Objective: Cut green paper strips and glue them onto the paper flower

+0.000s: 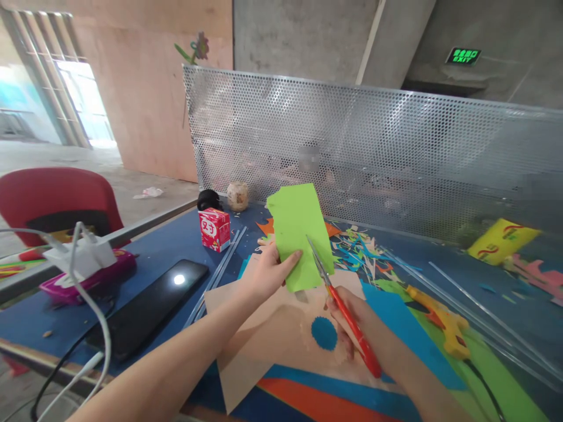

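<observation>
My left hand (pixel 271 271) pinches the lower left of a light green sheet (pixel 301 220), thumb in front, holding it tilted up above the table. In my right hand (pixel 352 316) is a pair of scissors (pixel 352 325) with red handles. Their blades point up and left and lie against the sheet's lower right part; whether they are parted I cannot make out. Beneath my hands are beige sheets (pixel 259 334), and a small blue disc (pixel 324 333) with a jagged edge lies on them beside my right hand.
A black phone (pixel 149 308) and red box (pixel 214 228) stand left. Paper scraps (pixel 363 252) lie behind the sheet. A yellow glue gun (pixel 444 325), clear sticks (pixel 466 310) and a yellow packet (pixel 502 240) are on the right. A perforated metal panel (pixel 373 146) borders the back.
</observation>
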A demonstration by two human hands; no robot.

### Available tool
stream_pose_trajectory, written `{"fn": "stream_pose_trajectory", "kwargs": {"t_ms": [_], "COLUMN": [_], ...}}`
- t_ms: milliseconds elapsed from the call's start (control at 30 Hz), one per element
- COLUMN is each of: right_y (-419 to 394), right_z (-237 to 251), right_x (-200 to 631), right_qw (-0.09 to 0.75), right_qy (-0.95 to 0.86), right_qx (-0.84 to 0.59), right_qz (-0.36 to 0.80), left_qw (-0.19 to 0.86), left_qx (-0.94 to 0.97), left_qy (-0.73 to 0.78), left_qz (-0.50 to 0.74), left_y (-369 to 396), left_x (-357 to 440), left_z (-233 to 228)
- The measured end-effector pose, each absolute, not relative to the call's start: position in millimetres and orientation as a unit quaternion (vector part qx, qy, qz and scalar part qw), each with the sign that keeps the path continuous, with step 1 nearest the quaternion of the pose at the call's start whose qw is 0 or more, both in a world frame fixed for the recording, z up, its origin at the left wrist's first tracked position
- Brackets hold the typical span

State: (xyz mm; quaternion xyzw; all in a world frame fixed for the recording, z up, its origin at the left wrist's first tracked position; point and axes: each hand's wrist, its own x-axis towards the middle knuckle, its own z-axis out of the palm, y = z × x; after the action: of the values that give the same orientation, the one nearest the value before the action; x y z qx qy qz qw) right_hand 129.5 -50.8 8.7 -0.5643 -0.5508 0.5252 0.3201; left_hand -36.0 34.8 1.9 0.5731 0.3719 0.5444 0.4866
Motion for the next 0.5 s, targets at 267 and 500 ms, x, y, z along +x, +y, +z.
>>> {"fn": "stream_pose_trajectory", "kwargs": {"t_ms": [267, 500], "right_y": [-46, -29], "right_z": [7, -1], "right_x": [131, 146], "right_qw": [0.312, 0.336], "right_qy": [-0.573, -0.554], "right_qx": [-0.572, -0.588], "right_qz": [0.497, 0.484], "left_qw": [0.431, 0.471], "left_qx": [0.467, 0.441], "left_qy": [0.419, 0.414], "left_qz": [0.648, 0.642], "left_y": [60, 71], "left_x": [-52, -60], "left_z": [8, 5]}}
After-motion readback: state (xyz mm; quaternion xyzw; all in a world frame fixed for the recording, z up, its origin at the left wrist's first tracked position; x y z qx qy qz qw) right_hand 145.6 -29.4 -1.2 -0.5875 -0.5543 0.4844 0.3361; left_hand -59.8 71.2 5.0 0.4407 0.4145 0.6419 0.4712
